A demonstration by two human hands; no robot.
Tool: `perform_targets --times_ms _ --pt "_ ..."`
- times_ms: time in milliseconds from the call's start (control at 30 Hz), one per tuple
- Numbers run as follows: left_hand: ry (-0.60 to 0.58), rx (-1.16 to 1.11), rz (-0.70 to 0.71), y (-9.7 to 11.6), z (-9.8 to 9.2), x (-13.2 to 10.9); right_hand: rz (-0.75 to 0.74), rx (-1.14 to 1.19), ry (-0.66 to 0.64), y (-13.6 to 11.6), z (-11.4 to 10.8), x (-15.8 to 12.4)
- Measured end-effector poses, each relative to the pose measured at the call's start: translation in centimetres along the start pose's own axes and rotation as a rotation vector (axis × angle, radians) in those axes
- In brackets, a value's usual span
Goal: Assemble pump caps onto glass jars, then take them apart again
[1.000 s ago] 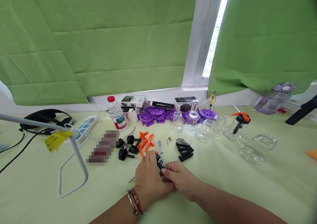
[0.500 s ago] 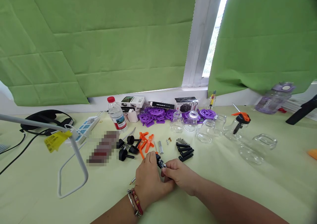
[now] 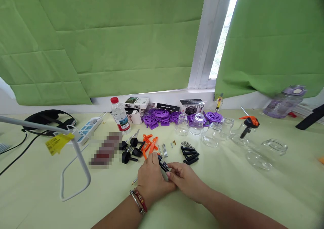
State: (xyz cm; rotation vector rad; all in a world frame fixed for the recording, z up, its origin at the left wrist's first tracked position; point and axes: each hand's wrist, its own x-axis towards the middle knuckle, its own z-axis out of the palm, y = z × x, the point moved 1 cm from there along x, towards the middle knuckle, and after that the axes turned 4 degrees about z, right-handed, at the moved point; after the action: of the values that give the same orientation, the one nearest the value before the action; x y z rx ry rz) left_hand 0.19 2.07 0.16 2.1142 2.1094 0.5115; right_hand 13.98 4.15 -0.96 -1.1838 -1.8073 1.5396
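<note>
My left hand (image 3: 154, 176) is wrapped round a slim black part (image 3: 163, 165) with a bit of shiny metal along it, held low over the table. My right hand (image 3: 186, 181) pinches at the near end of that part with thumb and fingers; its exact grip is partly hidden. Just beyond the hands lie orange levers (image 3: 151, 145), silver pins (image 3: 165, 150), tiny brass and silver pieces (image 3: 173, 143), springs (image 3: 187, 144) and several black arms (image 3: 189, 153). A pointed metal-tipped tool (image 3: 134, 181) pokes out left of my left hand.
Black knobs with stems (image 3: 130, 157) lie left of the orange levers. Purple discs (image 3: 159, 117) and clear glass jars (image 3: 197, 125) stand behind. A water bottle (image 3: 120, 117), power strip (image 3: 89, 129) and white bent stand (image 3: 87, 178) are leftward; an orange-black assembly (image 3: 250, 122) is at right.
The black part is tilted slightly differently, and my right fingers have shifted a little along its near end. The view has moved slightly.
</note>
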Motion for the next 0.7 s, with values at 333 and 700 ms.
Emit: perform_targets --times_ms 333,700 --pt "0.025 0.067 0.012 -0.14 0.36 0.43 -0.223 -0.336 0.176 0.08 -0.88 -0.29" --pt "-0.037 0.103 -0.017 0.37 -0.14 0.6 -0.19 -0.319 0.133 0.04 -0.99 -0.14"
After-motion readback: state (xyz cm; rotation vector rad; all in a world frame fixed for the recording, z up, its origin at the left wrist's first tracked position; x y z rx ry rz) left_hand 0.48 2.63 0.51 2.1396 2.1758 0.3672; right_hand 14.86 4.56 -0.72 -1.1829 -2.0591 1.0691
